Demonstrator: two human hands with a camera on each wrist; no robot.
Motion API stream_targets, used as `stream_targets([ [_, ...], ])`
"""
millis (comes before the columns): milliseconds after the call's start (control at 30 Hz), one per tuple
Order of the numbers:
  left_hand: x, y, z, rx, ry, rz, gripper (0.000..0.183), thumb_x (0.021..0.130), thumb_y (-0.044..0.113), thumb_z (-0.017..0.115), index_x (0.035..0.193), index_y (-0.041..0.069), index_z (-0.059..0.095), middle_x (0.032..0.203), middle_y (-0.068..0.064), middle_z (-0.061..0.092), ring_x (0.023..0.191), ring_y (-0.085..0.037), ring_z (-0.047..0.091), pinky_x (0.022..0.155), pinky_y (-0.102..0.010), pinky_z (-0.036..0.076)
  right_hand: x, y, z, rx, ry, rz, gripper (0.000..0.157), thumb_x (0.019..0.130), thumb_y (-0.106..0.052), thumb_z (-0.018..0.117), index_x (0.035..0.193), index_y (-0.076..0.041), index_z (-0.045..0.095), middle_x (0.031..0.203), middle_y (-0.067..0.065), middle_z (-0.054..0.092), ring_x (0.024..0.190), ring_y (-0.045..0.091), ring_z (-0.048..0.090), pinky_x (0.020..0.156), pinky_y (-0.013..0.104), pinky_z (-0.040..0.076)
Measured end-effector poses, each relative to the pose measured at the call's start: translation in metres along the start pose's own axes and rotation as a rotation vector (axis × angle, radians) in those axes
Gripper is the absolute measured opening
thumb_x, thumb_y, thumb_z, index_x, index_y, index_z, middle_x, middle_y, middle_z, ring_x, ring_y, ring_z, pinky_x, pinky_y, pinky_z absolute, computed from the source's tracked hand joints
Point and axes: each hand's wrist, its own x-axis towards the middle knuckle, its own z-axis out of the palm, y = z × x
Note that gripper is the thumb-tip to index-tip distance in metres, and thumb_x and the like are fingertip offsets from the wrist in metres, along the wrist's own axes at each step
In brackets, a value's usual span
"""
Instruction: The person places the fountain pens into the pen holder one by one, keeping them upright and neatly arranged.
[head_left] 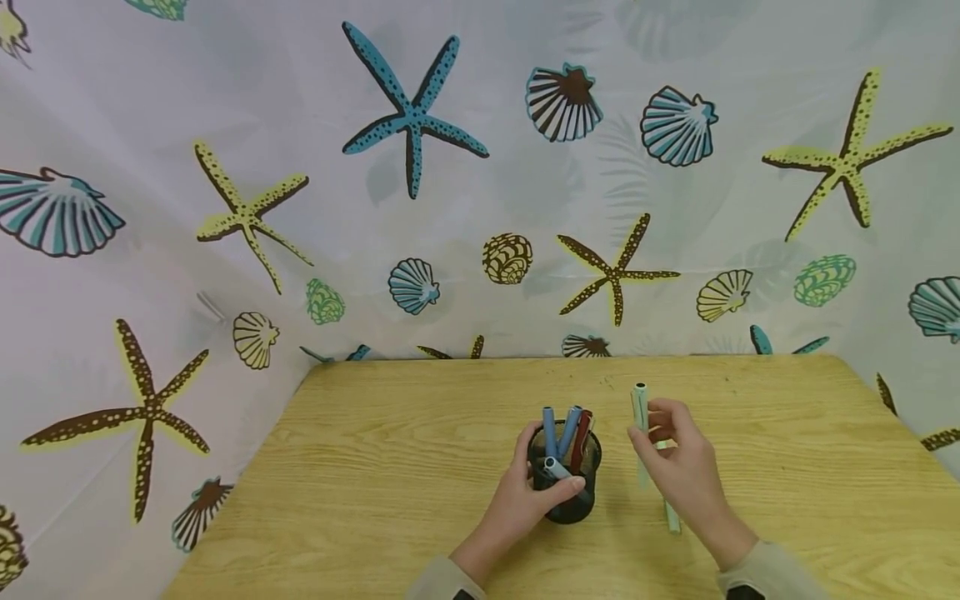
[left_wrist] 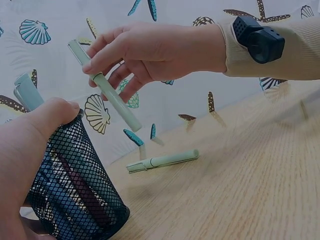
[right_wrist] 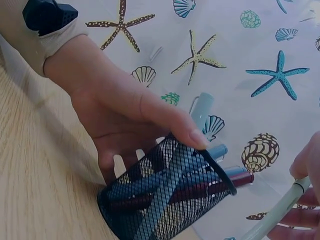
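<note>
My left hand (head_left: pixel 517 492) grips a black mesh pen cup (head_left: pixel 573 507), its thumb over the near rim. Several pens stand in the cup: blue ones (head_left: pixel 549 429), a dark red one (head_left: pixel 581 443) and a pale blue one (right_wrist: pixel 201 111) leaning by the thumb. To the right of the cup, my right hand (head_left: pixel 688 467) pinches a light green pen (left_wrist: pixel 114 100) between thumb and fingers, above the table and apart from the cup. A second light green pen (left_wrist: pixel 165 161) lies on the table below the right hand, partly hidden by it in the head view.
The wood-grain table (head_left: pixel 375 467) reaches back to a white cloth (head_left: pixel 465 192) printed with starfish and shells, which also hangs at both sides. Each wrist carries a small black camera (left_wrist: pixel 258 40) over a beige sleeve (head_left: pixel 772 571).
</note>
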Motion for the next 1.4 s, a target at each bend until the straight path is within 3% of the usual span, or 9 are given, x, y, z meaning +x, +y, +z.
stream_targets([
  [233, 0.000, 0.001, -0.001, -0.001, -0.001, 0.011, 0.081, 0.079, 0.042, 0.072, 0.140, 0.047, 0.019, 0.124, -0.007, 0.050, 0.109, -0.026, 0.052, 0.086, -0.051, 0.042, 0.004, -0.014, 0.010, 0.062, 0.026, -0.025, 0.036, 0.083, -0.002, 0.068, 0.114, -0.003, 0.051, 0.092, 0.006, 0.058, 0.077, 0.011, 0.057, 0.060, 0.019, 0.048],
  [500, -0.001, 0.000, -0.002, -0.006, 0.004, 0.014, 0.082, 0.079, 0.042, 0.073, 0.141, 0.046, 0.020, 0.125, -0.006, 0.049, 0.109, -0.025, 0.052, 0.087, -0.050, 0.041, 0.010, -0.059, 0.006, 0.099, 0.075, -0.078, 0.034, 0.080, 0.010, 0.066, 0.110, 0.008, 0.049, 0.088, 0.015, 0.057, 0.076, 0.015, 0.058, 0.061, 0.016, 0.047],
  [633, -0.001, 0.001, -0.002, -0.011, 0.003, 0.019, 0.082, 0.079, 0.041, 0.073, 0.141, 0.045, 0.020, 0.125, -0.006, 0.049, 0.110, -0.025, 0.051, 0.087, -0.050, 0.041, 0.013, -0.067, 0.007, 0.126, 0.104, -0.113, 0.035, 0.079, 0.013, 0.065, 0.109, 0.010, 0.047, 0.087, 0.017, 0.057, 0.077, 0.013, 0.058, 0.062, 0.016, 0.047],
  [833, 0.000, 0.001, -0.002, -0.017, -0.008, 0.021, 0.082, 0.080, 0.041, 0.072, 0.142, 0.044, 0.018, 0.126, -0.006, 0.048, 0.110, -0.025, 0.051, 0.088, -0.049, 0.042, 0.016, -0.067, 0.012, 0.176, 0.128, -0.175, 0.035, 0.080, 0.014, 0.063, 0.111, 0.010, 0.047, 0.087, 0.016, 0.057, 0.077, 0.014, 0.059, 0.063, 0.017, 0.048],
  [1133, 0.000, 0.001, -0.001, -0.019, -0.012, 0.021, 0.081, 0.080, 0.041, 0.071, 0.142, 0.043, 0.018, 0.128, -0.006, 0.046, 0.110, -0.026, 0.050, 0.089, -0.050, 0.040, 0.012, -0.069, 0.021, 0.149, 0.060, -0.103, 0.035, 0.080, 0.012, 0.065, 0.110, 0.009, 0.047, 0.087, 0.016, 0.058, 0.077, 0.021, 0.060, 0.062, 0.025, 0.051],
  [1400, -0.001, 0.000, -0.001, -0.021, -0.005, 0.012, 0.081, 0.080, 0.042, 0.071, 0.141, 0.045, 0.018, 0.126, -0.004, 0.047, 0.111, -0.026, 0.050, 0.089, -0.050, 0.040, 0.006, -0.024, 0.036, 0.130, 0.029, -0.076, 0.037, 0.081, 0.002, 0.069, 0.114, -0.003, 0.051, 0.090, 0.006, 0.059, 0.078, 0.021, 0.061, 0.060, 0.031, 0.052],
])
